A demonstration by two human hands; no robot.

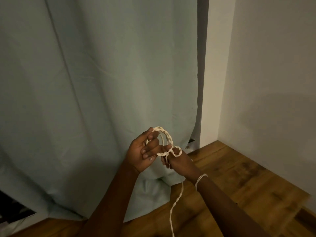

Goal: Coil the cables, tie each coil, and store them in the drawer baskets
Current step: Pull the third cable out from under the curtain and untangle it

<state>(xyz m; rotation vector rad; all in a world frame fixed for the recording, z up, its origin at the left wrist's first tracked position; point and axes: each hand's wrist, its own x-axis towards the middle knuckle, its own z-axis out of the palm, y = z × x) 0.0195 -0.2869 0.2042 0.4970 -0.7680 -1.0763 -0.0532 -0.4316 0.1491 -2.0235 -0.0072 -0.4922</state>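
Note:
A thin cream twisted cable (pixel 166 136) forms a small coil held between both hands in front of the curtain. My left hand (pixel 142 151) grips the coil's left side, fingers curled through the loops. My right hand (pixel 176 159) pinches the coil's lower right, where a small loop (pixel 177 151) sticks out. The cable's loose tail (pixel 176 202) hangs down from the hands to the bottom edge of the view. A white string band (pixel 200 180) circles my right wrist. No drawer or basket is in view.
A pale green curtain (pixel 95 82) fills the left and middle, reaching the wooden floor (pixel 239 177). A white wall (pixel 273 74) stands at the right, forming a corner. A dark opening (pixel 13 207) shows at the lower left.

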